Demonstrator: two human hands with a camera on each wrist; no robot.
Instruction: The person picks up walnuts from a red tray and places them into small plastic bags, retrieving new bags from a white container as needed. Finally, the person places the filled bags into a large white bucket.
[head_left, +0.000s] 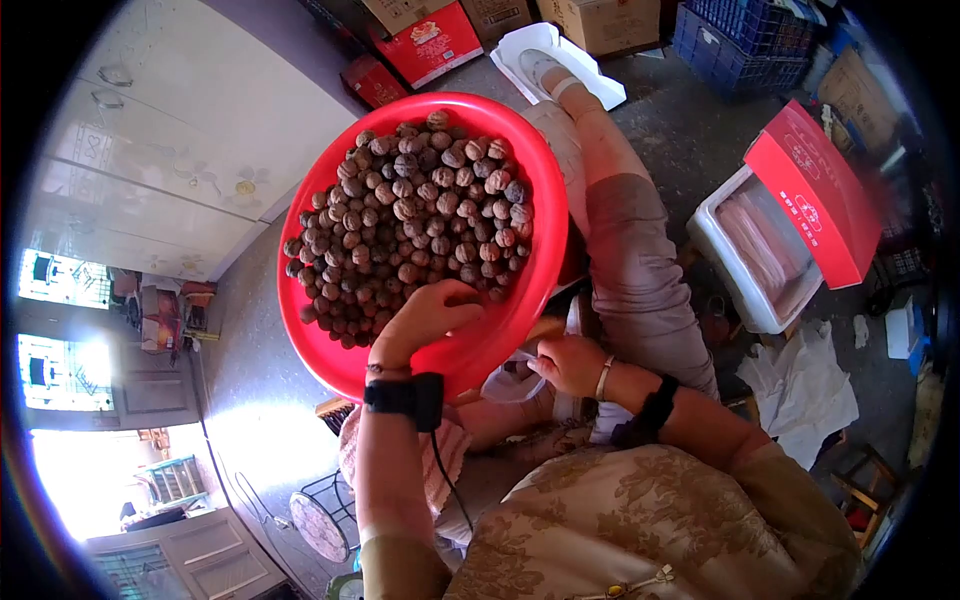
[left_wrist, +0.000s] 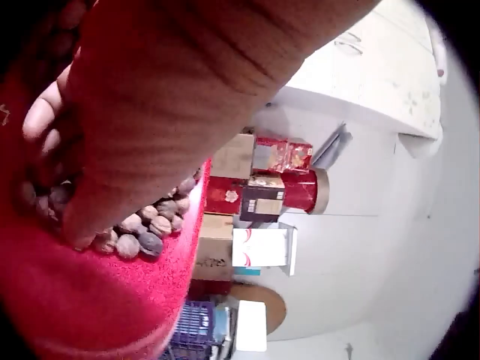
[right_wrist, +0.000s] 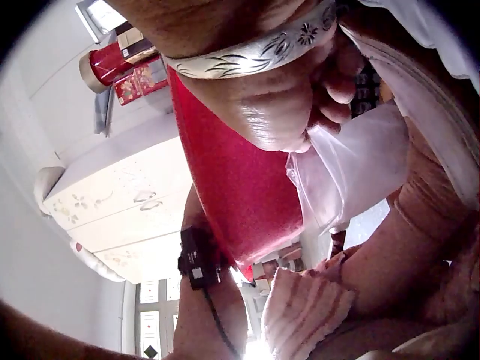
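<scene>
A large red plastic basin holds a heap of brown walnuts. Over the near side of the heap is my left hand, its fingers bent down at the walnuts. In the left wrist view, dark walnuts show beside the thumb, and the palm hides part of the heap; I cannot tell whether any are gripped. Just outside the basin's near right rim, my right hand holds the edge of a clear plastic bag in curled fingers. The bag hangs open below the rim, between the legs.
To the right stands a white foam box with a red lid-like carton leaning on it. Blue crates and cardboard boxes line the back. White cabinets stand left. A striped pink towel lies by the left arm.
</scene>
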